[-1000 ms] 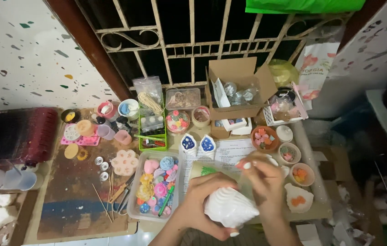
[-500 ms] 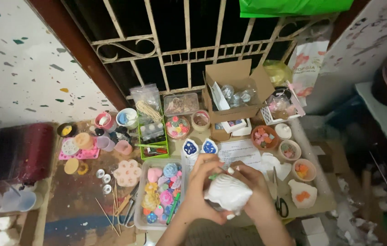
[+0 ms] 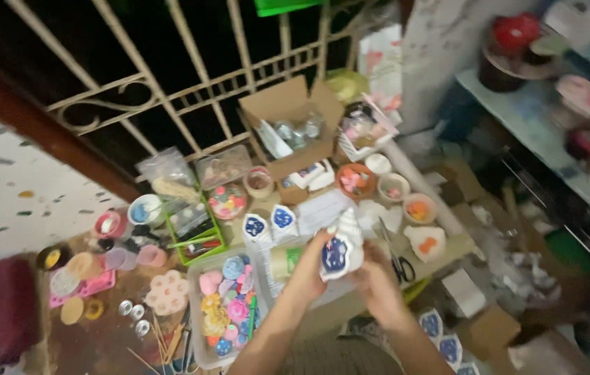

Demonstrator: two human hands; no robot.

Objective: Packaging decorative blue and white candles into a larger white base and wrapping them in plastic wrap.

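Both hands, left and right, pinch the shell over the scissors; a loose grip could drop and chip it.

Clutter is crowding the desk almost everywhere.
A clear tray of coloured pieces is blocking the near middle, a green bin and an open box are lining the far edge, and bowls plus scissors are filling the right end. Bare wood is showing only at the near left corner, beside the skewers.
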